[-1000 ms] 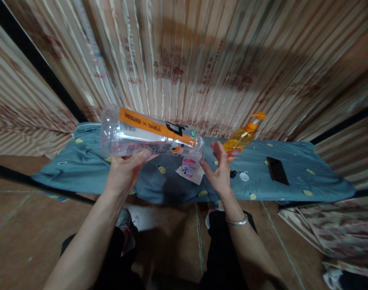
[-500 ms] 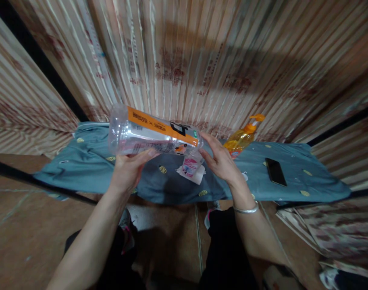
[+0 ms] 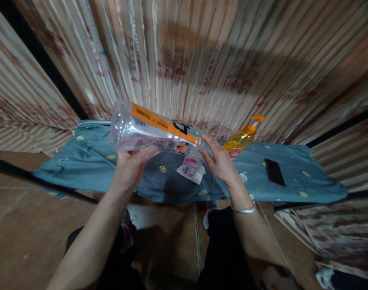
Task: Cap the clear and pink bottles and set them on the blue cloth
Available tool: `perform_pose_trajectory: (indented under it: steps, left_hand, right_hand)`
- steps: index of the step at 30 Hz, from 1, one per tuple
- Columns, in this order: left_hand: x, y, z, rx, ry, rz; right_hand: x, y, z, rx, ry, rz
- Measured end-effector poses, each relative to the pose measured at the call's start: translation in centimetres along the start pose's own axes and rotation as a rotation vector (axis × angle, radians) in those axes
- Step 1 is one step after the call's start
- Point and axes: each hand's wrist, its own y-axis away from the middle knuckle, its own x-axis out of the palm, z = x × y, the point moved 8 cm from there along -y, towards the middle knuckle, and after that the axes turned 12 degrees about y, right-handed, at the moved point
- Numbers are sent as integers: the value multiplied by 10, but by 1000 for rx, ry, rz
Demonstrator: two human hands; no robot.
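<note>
My left hand (image 3: 132, 168) grips a big clear plastic bottle (image 3: 153, 131) with an orange label. It lies sideways in the air, base to the left and neck to the right. My right hand (image 3: 220, 160) rests at the neck end, fingers curled round the mouth of the bottle. Below the neck a small pink-and-white packet (image 3: 190, 168) lies on the blue-grey patterned cloth (image 3: 90, 161).
An orange pump bottle (image 3: 243, 137) stands on the cloth to the right, a black phone (image 3: 274, 172) lies beyond it, and a small white cap (image 3: 243, 176) sits by my right wrist. Striped fabric hangs behind. My knees and the brown floor are below.
My right hand moved from open beside the bottle up to its neck and closed round it. The bottle tilted slightly, base rising.
</note>
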Motion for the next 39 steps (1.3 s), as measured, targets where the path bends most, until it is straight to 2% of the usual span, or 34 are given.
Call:
perform_pose_trajectory:
  steps: [16, 20, 26, 39]
  left_hand:
    - [14, 2, -5, -15, -23, 41]
    - [13, 3, -4, -25, -36, 62]
    - [5, 1, -3, -20, -43, 12]
    - [9, 0, -2, -6, -107, 41]
  right_hand:
    - [0, -3, 0, -20, 28, -12]
    - [0, -3, 0, -26, 28, -27]
    - [1, -1, -3, 5, 29, -28]
    - [-1, 2, 2, 18, 11, -41]
